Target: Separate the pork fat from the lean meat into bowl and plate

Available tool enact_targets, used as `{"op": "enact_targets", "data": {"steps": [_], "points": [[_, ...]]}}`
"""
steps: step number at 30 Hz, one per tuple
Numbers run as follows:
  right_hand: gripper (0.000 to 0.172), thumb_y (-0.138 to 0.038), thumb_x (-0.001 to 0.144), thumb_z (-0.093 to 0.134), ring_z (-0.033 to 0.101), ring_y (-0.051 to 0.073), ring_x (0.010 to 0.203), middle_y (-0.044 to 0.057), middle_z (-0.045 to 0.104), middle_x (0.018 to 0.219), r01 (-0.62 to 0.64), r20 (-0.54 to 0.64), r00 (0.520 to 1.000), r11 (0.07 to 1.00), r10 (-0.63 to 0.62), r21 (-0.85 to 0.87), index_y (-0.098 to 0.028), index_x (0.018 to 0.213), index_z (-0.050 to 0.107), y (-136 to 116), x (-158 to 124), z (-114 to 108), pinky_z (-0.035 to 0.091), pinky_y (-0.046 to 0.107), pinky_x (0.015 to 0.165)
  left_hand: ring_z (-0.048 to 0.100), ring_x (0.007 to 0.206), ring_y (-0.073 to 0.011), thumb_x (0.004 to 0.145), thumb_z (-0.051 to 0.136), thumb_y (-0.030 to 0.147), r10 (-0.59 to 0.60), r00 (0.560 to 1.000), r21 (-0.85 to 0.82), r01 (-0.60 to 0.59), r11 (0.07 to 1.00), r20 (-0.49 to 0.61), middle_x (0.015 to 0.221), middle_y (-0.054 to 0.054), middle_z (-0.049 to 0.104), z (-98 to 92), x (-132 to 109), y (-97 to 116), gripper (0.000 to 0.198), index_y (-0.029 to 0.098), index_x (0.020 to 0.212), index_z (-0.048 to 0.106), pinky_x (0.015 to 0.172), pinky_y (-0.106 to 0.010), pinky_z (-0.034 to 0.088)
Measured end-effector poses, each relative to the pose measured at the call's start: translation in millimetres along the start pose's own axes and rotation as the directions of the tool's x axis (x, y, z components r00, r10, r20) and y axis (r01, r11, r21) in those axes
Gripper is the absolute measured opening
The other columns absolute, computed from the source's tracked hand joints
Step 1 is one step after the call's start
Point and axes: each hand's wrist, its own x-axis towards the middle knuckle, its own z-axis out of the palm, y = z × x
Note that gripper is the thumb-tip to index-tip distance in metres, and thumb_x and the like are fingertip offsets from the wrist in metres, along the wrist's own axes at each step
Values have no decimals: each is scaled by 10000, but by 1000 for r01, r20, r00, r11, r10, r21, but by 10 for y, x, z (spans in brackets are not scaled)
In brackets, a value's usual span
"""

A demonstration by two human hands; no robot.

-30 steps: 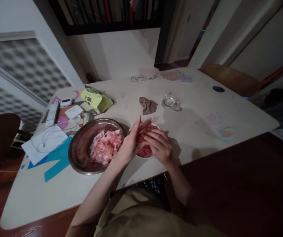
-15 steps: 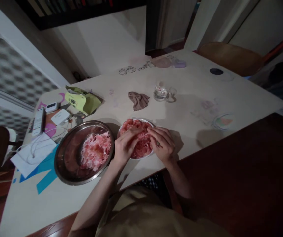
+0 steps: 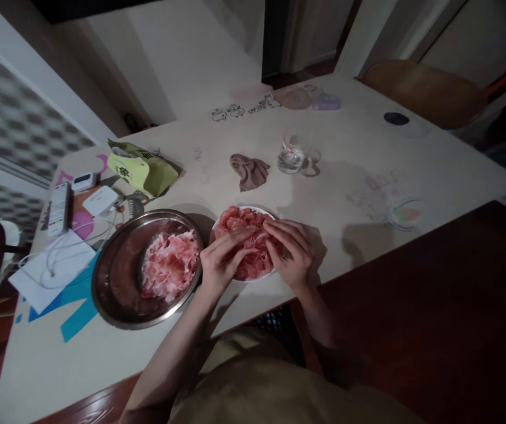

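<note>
A white plate piled with raw meat in reddish pieces stands before me. Over the pile, my left hand reaches in from the left, fingers and thumb pinching a piece of meat. My right hand comes from the right, its bent fingers and thumb closed at the same piece; the fingertips partly hide it. Just left of the plate sits a wide steel bowl with pale pink, thin shreds of meat heaped on its right side.
Behind the plate lie a crumpled brown cloth and a glass mug with clear liquid. A green bag, a remote, a white device and paper with a cable crowd the table's left. A chair stands at the far right.
The view has tipped slightly downward. Both hands stay over the plate, their fingers shifting a little around the meat. The bowl and plate have not moved on the table.
</note>
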Motion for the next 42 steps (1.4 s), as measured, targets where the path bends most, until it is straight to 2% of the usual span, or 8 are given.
{"op": "enact_targets", "data": {"steps": [4, 10, 15, 22, 29, 35, 42], "points": [[386, -80, 895, 689, 703, 198, 1121, 44, 780, 1147, 70, 18, 997, 997, -70, -26, -262, 1236, 686, -62, -18, -8, 601, 402, 969, 758, 991, -198, 836, 801, 202, -13, 999, -34, 11, 999, -48, 1103, -78, 795, -12, -33, -7, 334, 220, 1167, 761, 939, -306, 609], [305, -108, 872, 746, 696, 185, 1076, 31, 793, 1086, 133, 8, 991, 988, -132, -81, -255, 1138, 729, -129, -49, -32, 602, 361, 933, 761, 995, -199, 809, 818, 198, 15, 998, -79, -20, 997, -64, 1113, -71, 795, -22, -27, 17, 410, 240, 1211, 753, 925, -302, 616], [265, -125, 877, 748, 686, 174, 1042, 12, 801, 1048, 148, 30, 989, 979, -145, -140, -258, 1106, 746, -154, -70, -70, 581, 338, 922, 756, 974, -179, 800, 818, 163, 31, 998, -100, -36, 994, -56, 1116, -55, 791, -24, -45, -12, 471, 260, 1252, 733, 903, -280, 619], [223, -183, 878, 763, 696, 150, 1007, -52, 812, 1015, 200, 86, 979, 946, -184, -254, -294, 1070, 746, -159, -65, -124, 520, 322, 923, 745, 977, -166, 832, 792, 196, 81, 996, -33, -82, 996, -34, 1100, -46, 780, -45, -49, -5, 489, 271, 1306, 698, 898, -271, 621], [163, -187, 881, 765, 729, 121, 909, -74, 818, 946, 270, 68, 962, 904, -263, -332, -278, 1013, 739, -206, -61, -151, 490, 303, 896, 742, 968, -170, 833, 794, 249, 92, 996, -57, -93, 994, -14, 1100, -47, 776, -27, -81, -43, 507, 282, 1327, 684, 895, -272, 621], [129, -196, 906, 728, 729, 129, 906, -62, 815, 922, 207, 26, 978, 936, -208, -285, -270, 1012, 730, -199, -95, -116, 488, 318, 904, 741, 960, -162, 814, 806, 237, 86, 996, -51, -86, 995, -3, 1098, -38, 778, -44, -84, -44, 526, 297, 1322, 684, 891, -263, 618], [142, -164, 882, 740, 723, 133, 889, -58, 807, 893, 230, 22, 972, 933, -233, -275, -266, 980, 722, -195, -103, -117, 475, 321, 918, 751, 921, -168, 780, 833, 268, 45, 998, -27, -47, 999, -51, 1059, -50, 796, -31, -86, -23, 438, 252, 1211, 754, 863, -265, 618]]}}
